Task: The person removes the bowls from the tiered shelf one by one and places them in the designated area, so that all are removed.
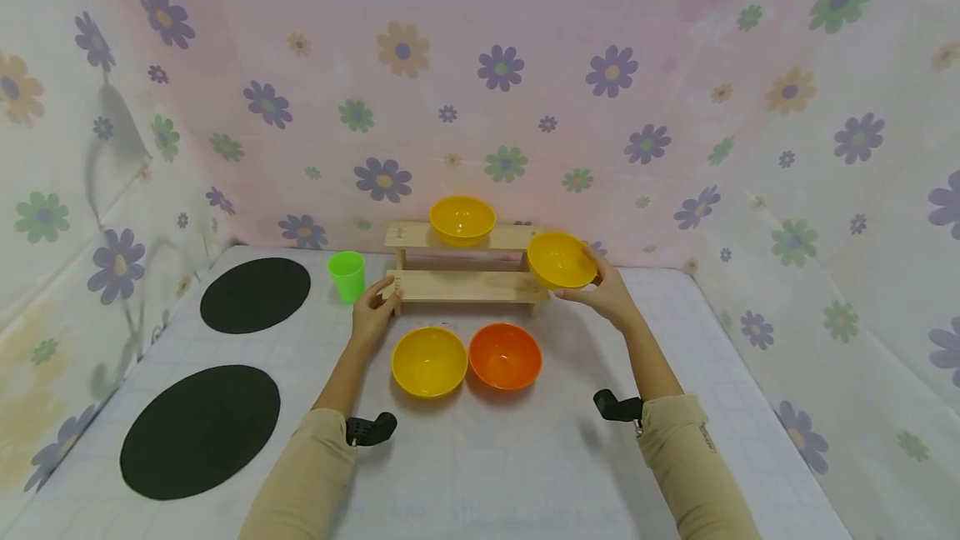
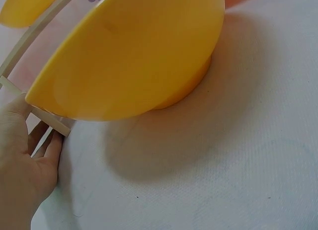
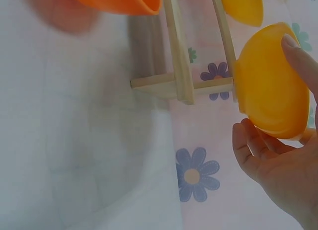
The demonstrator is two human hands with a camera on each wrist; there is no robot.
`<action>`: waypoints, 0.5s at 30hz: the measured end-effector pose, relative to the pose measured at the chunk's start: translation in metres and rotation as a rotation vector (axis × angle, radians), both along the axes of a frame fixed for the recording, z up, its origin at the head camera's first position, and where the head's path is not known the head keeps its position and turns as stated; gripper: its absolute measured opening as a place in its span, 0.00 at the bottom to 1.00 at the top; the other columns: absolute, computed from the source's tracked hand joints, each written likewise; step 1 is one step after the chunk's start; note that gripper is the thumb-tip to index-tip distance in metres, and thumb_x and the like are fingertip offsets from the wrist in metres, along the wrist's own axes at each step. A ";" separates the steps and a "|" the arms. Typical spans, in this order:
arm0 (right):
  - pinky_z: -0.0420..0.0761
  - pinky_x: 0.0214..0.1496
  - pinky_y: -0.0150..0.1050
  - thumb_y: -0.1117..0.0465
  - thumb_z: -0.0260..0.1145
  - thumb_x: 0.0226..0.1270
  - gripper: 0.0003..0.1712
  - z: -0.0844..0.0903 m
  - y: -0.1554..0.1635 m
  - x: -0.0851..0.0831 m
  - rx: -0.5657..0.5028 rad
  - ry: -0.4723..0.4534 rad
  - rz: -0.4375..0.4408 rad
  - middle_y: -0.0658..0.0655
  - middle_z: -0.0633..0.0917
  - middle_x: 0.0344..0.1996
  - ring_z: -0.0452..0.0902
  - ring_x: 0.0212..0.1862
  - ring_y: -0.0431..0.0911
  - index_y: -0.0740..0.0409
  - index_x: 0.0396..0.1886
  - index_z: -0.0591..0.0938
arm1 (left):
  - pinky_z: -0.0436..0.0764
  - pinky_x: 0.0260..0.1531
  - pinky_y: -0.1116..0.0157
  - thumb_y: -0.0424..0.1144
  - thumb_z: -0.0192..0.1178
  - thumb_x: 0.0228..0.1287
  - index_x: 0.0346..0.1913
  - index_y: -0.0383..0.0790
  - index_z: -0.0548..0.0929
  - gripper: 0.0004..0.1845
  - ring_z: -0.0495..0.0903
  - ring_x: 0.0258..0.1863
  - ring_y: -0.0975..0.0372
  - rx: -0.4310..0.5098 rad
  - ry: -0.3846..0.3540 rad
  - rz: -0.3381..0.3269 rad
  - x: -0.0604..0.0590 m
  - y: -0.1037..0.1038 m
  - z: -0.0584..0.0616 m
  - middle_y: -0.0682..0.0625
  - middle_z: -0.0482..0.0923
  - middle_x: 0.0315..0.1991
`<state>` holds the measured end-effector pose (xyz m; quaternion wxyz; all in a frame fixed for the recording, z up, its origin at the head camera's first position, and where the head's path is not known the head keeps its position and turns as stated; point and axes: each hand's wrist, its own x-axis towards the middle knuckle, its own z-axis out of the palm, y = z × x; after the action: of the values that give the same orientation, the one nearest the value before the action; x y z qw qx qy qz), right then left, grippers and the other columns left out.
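Observation:
My right hand (image 1: 606,293) holds a yellow bowl (image 1: 559,262) by its side, up at the right end of a two-step wooden rack (image 1: 465,285). In the right wrist view the thumb lies on the wall of that yellow bowl (image 3: 276,83) and the other fingers are beneath it. At the opposite end, my left hand (image 1: 372,313) grips the lower step's left edge; in the left wrist view a near bowl (image 2: 134,56) partly covers this. Another yellow bowl (image 1: 462,222) sits on the upper step.
On the table before the rack stand a yellow bowl (image 1: 430,362) and an orange bowl (image 1: 506,357), side by side. A green cup (image 1: 347,277) is just left of the rack. Two black discs (image 1: 201,432) lie at the left. Flowered cloth walls (image 1: 465,90) enclose the table.

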<state>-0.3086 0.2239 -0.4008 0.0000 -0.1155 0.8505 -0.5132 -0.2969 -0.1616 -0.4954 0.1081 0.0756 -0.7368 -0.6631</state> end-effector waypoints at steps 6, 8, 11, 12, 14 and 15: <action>0.64 0.65 0.53 0.58 0.74 0.52 0.56 -0.011 0.008 0.015 -0.031 -0.025 0.005 0.62 0.58 0.71 0.61 0.63 0.59 0.59 0.74 0.50 | 0.72 0.31 0.81 0.37 0.60 0.64 0.61 0.35 0.74 0.23 0.72 0.39 0.65 0.012 0.000 0.000 0.001 0.001 0.002 0.38 0.71 0.61; 0.63 0.65 0.54 0.58 0.74 0.52 0.56 -0.016 0.010 0.020 -0.035 -0.028 0.007 0.63 0.58 0.71 0.61 0.63 0.59 0.61 0.74 0.50 | 0.72 0.30 0.81 0.37 0.60 0.64 0.61 0.35 0.74 0.23 0.72 0.37 0.67 0.016 0.002 -0.002 0.001 0.001 0.002 0.38 0.71 0.61; 0.64 0.65 0.52 0.58 0.75 0.51 0.57 -0.024 0.012 0.027 -0.030 -0.036 -0.003 0.64 0.59 0.70 0.61 0.63 0.59 0.62 0.74 0.50 | 0.71 0.30 0.81 0.38 0.60 0.64 0.61 0.35 0.74 0.24 0.71 0.38 0.66 0.014 0.003 -0.004 0.000 0.000 0.001 0.38 0.70 0.62; 0.65 0.64 0.52 0.58 0.74 0.52 0.56 -0.027 0.013 0.029 -0.029 -0.039 -0.001 0.64 0.59 0.70 0.62 0.63 0.59 0.62 0.74 0.50 | 0.71 0.30 0.81 0.38 0.60 0.64 0.61 0.35 0.74 0.24 0.71 0.40 0.64 0.013 0.004 -0.003 0.000 0.000 0.000 0.38 0.69 0.63; 0.69 0.62 0.49 0.59 0.74 0.52 0.56 -0.031 0.015 0.033 -0.023 -0.043 0.003 0.65 0.58 0.70 0.62 0.63 0.59 0.63 0.74 0.49 | 0.70 0.31 0.82 0.38 0.60 0.64 0.62 0.35 0.74 0.24 0.70 0.43 0.61 0.008 0.002 -0.003 0.000 0.000 0.000 0.40 0.68 0.64; 0.71 0.60 0.47 0.60 0.74 0.52 0.56 -0.033 0.016 0.036 -0.025 -0.050 0.004 0.65 0.58 0.70 0.62 0.63 0.59 0.63 0.74 0.50 | 0.70 0.32 0.82 0.38 0.60 0.64 0.62 0.36 0.74 0.24 0.70 0.44 0.60 0.006 0.001 -0.001 0.000 0.000 0.000 0.40 0.68 0.64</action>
<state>-0.2729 0.2398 -0.4341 0.0208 -0.1042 0.8434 -0.5267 -0.2969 -0.1616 -0.4955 0.1078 0.0753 -0.7350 -0.6652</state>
